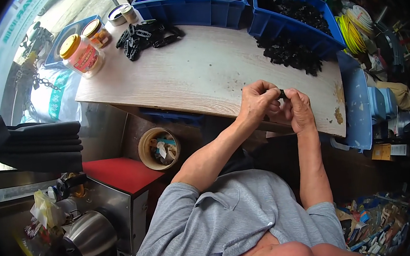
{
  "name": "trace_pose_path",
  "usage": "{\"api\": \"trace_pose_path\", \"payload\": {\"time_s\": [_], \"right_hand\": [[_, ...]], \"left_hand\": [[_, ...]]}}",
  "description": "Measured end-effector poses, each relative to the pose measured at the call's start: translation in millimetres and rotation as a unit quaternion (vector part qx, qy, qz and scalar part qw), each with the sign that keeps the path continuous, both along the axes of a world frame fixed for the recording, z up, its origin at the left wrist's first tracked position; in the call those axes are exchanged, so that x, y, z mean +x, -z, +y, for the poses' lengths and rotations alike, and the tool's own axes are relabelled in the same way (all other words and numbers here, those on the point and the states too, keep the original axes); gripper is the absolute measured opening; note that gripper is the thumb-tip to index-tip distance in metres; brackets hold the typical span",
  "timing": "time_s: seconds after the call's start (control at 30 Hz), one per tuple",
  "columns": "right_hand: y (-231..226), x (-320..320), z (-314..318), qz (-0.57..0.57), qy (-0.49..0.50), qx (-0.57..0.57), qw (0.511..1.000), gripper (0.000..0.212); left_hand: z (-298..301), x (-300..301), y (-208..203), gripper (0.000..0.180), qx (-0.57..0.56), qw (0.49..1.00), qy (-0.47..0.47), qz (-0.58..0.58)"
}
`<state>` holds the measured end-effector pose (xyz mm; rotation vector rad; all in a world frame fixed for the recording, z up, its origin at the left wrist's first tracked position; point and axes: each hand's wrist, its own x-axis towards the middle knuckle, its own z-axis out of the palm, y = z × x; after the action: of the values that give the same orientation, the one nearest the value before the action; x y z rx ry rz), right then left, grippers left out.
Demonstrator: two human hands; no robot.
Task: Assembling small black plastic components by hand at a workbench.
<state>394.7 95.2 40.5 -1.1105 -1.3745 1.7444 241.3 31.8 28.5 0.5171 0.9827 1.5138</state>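
Over the near right part of the wooden table [193, 64], my left hand [258, 101] and my right hand [299, 109] come together, fingers closed. Between their fingertips is a small black part [282, 93]; most of it is hidden, so its exact shape does not show. Both hands pinch it, one from each side. Beyond my hands, a heap of small black pieces [290, 56] lies on the tabletop against a blue bin. A pile of longer black parts with oval openings [143, 37] rests at the far left of the table.
Two blue bins, one at the back [193, 12] and one at the back right [256, 22], hold black parts. Yellow-lidded jars [87, 60] stand at the left edge. Below the table are a waste bucket [143, 157] and a red-topped cabinet [120, 174]. A steel kettle [93, 233] sits lower left.
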Motion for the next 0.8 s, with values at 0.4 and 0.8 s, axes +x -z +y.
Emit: {"api": "trace_pose_path", "payload": {"time_s": [0.4, 0.8], "right_hand": [[3, 15, -2, 0.137, 0.068, -0.021, 0.988, 0.031], [-1, 98, 75, 0.008, 0.357, -0.031, 0.934, 0.029]], "left_hand": [[7, -99, 17, 0.033, 0.236, 0.678, -0.299, 0.629], [27, -234, 34, 0.033, 0.002, 0.502, -0.191, 0.843]]}}
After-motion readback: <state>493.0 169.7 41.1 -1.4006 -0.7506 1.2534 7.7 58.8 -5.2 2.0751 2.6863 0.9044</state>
